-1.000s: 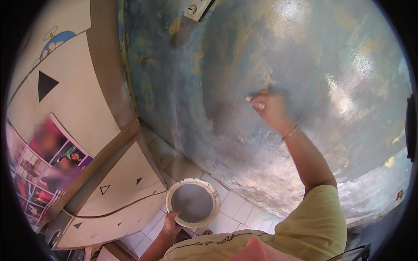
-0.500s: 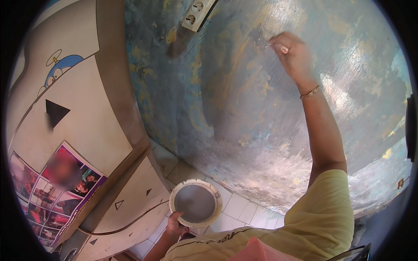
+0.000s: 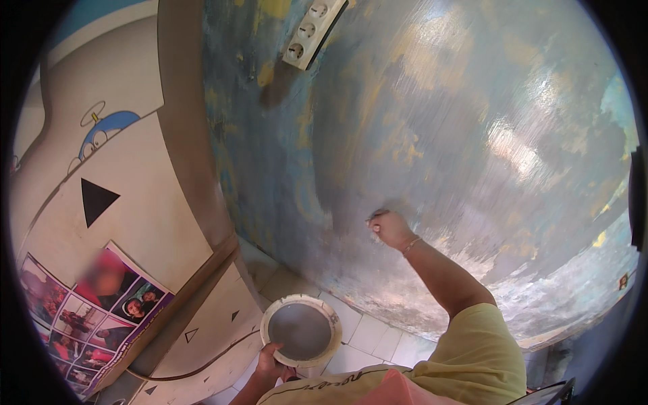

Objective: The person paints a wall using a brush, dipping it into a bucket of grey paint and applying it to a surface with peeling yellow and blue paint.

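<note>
My left hand point(image 3: 268, 360) grips the near left rim of a round pale bucket point(image 3: 337, 329), its thumb over the edge. Smooth grey liquid point(image 3: 302, 329), like thin paint, lies inside. My right hand point(image 3: 390, 228) is closed against the lower middle of a wall point(image 3: 432, 148) coated in streaky grey over blue and yellow patches. A small dark bit shows at its fingertips, but what it holds is mostly hidden and I cannot make out its kind. Wet-looking shine marks the wall above and to the right.
A white socket strip point(image 3: 306, 31) is mounted high on the wall. At left stands a cream panel point(image 3: 145, 196) with a cartoon figure, black triangles and a photo poster point(image 3: 101, 317). White floor tiles point(image 3: 368, 337) show beside the bucket. A small socket point(image 3: 623, 281) sits low at far right.
My right hand has swept down and to the left along the wall, from high up to its lower middle. The left hand keeps its grip on the bucket. My view has shifted slightly.
</note>
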`<state>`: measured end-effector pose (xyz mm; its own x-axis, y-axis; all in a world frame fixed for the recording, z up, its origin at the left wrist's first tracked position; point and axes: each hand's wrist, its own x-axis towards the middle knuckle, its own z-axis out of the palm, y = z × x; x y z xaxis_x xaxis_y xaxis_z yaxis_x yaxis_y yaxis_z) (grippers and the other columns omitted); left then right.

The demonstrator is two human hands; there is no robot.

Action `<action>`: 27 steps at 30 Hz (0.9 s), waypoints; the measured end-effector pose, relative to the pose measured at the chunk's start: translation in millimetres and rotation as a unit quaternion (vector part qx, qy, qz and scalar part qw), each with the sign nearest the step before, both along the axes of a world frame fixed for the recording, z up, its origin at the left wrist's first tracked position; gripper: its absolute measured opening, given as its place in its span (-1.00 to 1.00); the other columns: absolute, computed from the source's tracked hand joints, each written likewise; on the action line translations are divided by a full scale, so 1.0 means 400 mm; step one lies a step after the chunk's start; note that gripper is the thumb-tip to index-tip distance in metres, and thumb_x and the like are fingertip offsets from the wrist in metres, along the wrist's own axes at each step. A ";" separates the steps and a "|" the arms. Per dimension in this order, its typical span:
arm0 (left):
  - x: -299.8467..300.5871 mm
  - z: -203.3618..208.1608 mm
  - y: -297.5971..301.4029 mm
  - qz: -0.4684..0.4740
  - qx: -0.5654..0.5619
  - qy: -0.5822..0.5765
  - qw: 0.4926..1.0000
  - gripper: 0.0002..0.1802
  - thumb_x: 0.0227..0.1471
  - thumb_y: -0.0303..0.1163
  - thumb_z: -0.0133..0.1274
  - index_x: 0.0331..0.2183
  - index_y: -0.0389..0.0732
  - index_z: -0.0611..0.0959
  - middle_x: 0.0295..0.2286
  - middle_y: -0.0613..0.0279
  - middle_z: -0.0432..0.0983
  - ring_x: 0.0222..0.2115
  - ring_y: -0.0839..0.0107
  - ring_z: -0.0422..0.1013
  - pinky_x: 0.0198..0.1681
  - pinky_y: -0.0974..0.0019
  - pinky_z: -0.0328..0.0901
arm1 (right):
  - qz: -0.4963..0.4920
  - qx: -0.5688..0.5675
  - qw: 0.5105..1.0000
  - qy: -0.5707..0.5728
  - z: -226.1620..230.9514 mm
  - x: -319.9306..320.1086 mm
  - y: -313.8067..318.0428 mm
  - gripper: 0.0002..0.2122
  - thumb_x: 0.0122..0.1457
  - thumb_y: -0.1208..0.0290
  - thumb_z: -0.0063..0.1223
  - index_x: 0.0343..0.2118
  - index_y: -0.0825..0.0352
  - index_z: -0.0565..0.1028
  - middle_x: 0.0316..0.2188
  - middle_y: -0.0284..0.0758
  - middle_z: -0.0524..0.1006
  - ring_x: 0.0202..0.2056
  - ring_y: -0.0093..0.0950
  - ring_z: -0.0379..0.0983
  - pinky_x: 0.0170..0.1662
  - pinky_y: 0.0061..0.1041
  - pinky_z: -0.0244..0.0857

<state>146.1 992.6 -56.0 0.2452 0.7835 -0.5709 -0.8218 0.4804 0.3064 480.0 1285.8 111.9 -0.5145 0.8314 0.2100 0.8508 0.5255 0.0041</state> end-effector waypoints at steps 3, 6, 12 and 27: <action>-0.008 -0.010 0.003 -0.024 0.012 0.005 1.000 -0.37 -0.15 -0.36 0.00 0.04 -0.27 0.35 -0.05 0.04 0.37 0.00 0.12 0.30 0.11 0.06 0.17 | -0.042 -0.047 0.991 0.118 0.163 0.022 0.012 -0.94 -0.05 0.45 0.13 -0.51 0.23 0.60 -0.42 -0.27 0.57 -0.32 -0.27 0.48 -0.23 -0.37 0.35; 0.002 -0.006 0.003 -0.027 0.019 0.012 0.999 -0.37 -0.15 -0.35 0.01 0.04 -0.26 0.35 -0.04 0.05 0.37 0.00 0.13 0.30 0.10 0.05 0.17 | -0.038 0.104 0.984 0.143 0.422 0.024 -0.020 -0.93 -0.01 0.44 0.12 -0.52 0.29 0.58 -0.43 -0.21 0.55 -0.33 -0.21 0.47 -0.23 -0.38 0.34; 0.016 -0.035 0.005 -0.026 -0.012 0.006 1.000 -0.35 -0.18 -0.35 0.01 0.04 -0.27 0.36 -0.03 0.04 0.37 0.00 0.13 0.30 0.11 0.04 0.17 | 0.072 0.461 0.882 0.061 0.752 0.006 -0.030 -0.89 0.01 0.47 0.00 -0.42 0.29 0.55 -0.35 -0.25 0.53 -0.29 -0.23 0.46 -0.22 -0.33 0.34; 0.070 -0.002 -0.019 0.023 0.023 0.042 0.999 -0.41 -0.19 -0.42 0.04 -0.03 -0.36 0.40 -0.13 0.03 0.43 -0.08 0.12 0.35 0.06 0.07 0.21 | -0.007 -0.097 0.995 -0.023 -0.193 0.140 -0.129 -0.93 -0.04 0.44 0.02 -0.53 0.23 0.54 -0.42 -0.25 0.50 -0.38 -0.24 0.45 -0.26 -0.27 0.35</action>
